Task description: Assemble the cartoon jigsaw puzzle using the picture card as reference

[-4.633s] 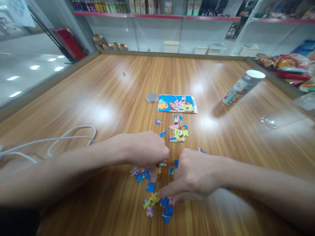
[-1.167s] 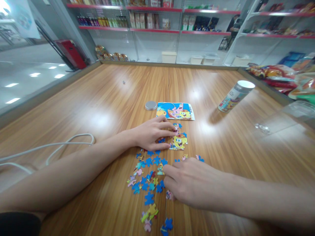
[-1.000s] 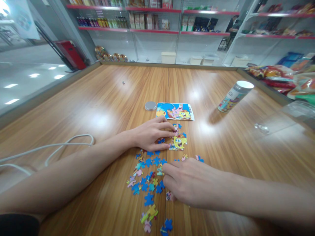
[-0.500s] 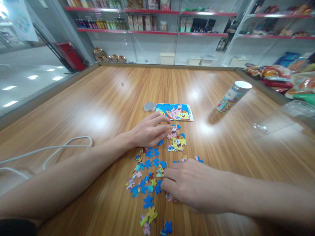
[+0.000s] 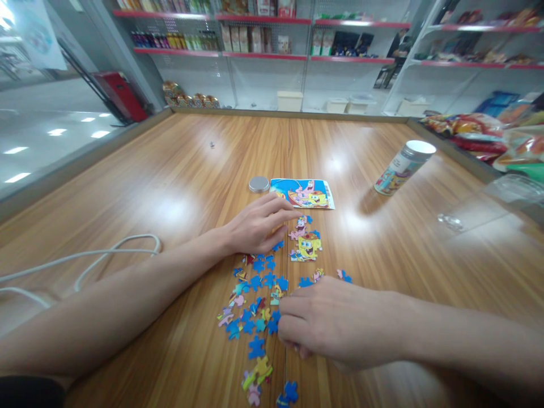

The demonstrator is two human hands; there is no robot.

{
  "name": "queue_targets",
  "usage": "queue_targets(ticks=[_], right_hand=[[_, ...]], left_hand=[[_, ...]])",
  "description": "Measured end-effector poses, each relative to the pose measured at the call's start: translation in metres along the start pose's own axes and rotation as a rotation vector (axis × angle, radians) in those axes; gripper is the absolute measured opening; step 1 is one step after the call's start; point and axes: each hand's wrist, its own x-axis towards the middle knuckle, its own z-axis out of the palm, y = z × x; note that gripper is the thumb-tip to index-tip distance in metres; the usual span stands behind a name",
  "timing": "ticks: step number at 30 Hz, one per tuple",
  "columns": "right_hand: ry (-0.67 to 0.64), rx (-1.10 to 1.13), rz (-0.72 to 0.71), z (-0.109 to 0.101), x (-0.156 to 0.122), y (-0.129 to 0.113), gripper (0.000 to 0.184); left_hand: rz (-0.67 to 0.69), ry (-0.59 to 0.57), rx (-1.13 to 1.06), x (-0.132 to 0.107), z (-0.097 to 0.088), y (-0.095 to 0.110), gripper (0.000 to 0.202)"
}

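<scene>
Blue puzzle pieces (image 5: 257, 281) beneath right hand (image 5: 335, 323), grip unclear; left hand (image 5: 256, 228) flat; jar (image 5: 402, 169) capped.

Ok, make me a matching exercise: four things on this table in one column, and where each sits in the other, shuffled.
1 metal lid
2 printed can
3 white cable
4 joined puzzle part

A far right of the table
B just right of the left hand
C by the picture card's left end
D near the table's left edge

Pairs: 1-C, 2-A, 3-D, 4-B
</scene>
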Motion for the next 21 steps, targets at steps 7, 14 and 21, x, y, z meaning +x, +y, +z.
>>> queue_targets(ticks=[7, 14, 21], right_hand=[[0.819, 0.361, 0.469, 0.010, 0.006, 0.061, 0.011], [0.977, 0.384, 0.641, 0.017, 0.009, 0.094, 0.018], [0.867, -0.086, 0.569, 0.016, -0.002, 0.093, 0.017]], left_hand=[[-0.023, -0.011, -0.001, -0.003, 0.003, -0.002, 0.037], [-0.087, -0.058, -0.033, -0.004, 0.003, -0.001, 0.037], [0.001, -0.120, -0.067, -0.006, 0.004, -0.005, 0.030]])
